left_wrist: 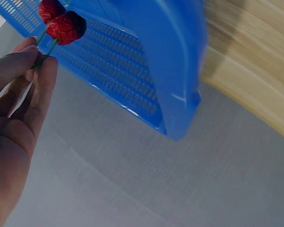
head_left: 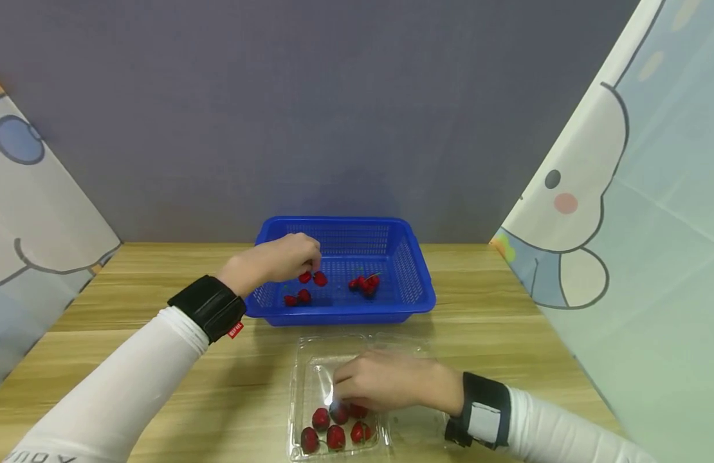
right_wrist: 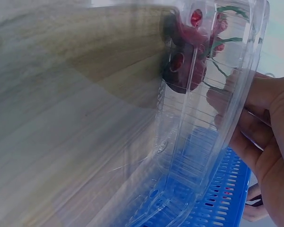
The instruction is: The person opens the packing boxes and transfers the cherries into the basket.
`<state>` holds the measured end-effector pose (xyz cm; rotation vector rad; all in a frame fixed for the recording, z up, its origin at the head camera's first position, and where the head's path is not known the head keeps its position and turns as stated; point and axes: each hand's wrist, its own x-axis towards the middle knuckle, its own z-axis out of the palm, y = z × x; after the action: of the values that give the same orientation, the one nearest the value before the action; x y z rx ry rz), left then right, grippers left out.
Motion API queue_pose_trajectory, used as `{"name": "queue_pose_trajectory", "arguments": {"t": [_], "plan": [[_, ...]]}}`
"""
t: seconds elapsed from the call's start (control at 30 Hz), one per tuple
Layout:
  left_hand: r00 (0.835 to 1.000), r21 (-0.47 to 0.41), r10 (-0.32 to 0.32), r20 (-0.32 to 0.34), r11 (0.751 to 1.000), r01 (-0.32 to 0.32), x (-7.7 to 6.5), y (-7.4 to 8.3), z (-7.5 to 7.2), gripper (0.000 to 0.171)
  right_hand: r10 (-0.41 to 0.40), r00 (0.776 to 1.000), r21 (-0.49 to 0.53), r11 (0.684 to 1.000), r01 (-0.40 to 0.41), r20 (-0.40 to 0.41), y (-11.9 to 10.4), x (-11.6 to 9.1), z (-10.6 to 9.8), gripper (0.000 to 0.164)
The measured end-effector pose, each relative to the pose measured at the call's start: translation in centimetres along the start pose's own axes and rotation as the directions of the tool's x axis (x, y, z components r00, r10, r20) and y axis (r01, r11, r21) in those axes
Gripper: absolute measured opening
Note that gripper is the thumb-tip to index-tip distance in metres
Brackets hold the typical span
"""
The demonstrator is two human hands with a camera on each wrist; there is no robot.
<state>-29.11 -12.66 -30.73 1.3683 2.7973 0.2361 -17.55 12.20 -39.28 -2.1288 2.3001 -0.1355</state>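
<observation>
pinching two round, dark red cherries (head_left: 320, 278) by thin green stems (left_wrist: 52, 48) with the left hand (head_left: 276, 257), held within the left half of a rectangular, perforated, blue plastic basket (head_left: 345, 315). reaching into a shallow, clear plastic tray (head_left: 299, 392) with the right hand (head_left: 386, 379), close over a group of loose red cherries (head_left: 336, 437); cannot tell whether grasping one or merely touching. arranged with the tray near the body and the basket just beyond, stretched lengthwise from left to right; nearer to the basket with the left hand, nearer to the tray with the right. scattered also on the basket's mesh floor: a red pair (head_left: 304, 296) at near left, a small red cluster (head_left: 365, 285) right of the middle. set on a pale, wood-grained tabletop (head_left: 478, 302), backed by a plain grey wall (head_left: 357, 116), flanked by light panels (head_left: 646, 257) printed with cartoon shapes (head_left: 583, 154).
</observation>
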Motion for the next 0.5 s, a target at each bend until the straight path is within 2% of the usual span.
{"name": "queue_pose_trajectory", "arguments": {"t": [0.2, 0.5], "plan": [[0.997, -0.009, -0.051, 0.061, 0.999, 0.052, 0.4, 0.1, 0.1, 0.023, 0.002, 1.0, 0.015, 1.0, -0.001, -0.02, -0.2, 0.0, 0.1, 0.009], [0.988, 0.017, -0.087, 0.126, 0.996, 0.086, 1.4, -0.3, 0.8, 0.029, 0.007, 0.999, 0.007, 1.0, -0.007, -0.047, -0.5, -0.1, 0.0, 0.01]]}}
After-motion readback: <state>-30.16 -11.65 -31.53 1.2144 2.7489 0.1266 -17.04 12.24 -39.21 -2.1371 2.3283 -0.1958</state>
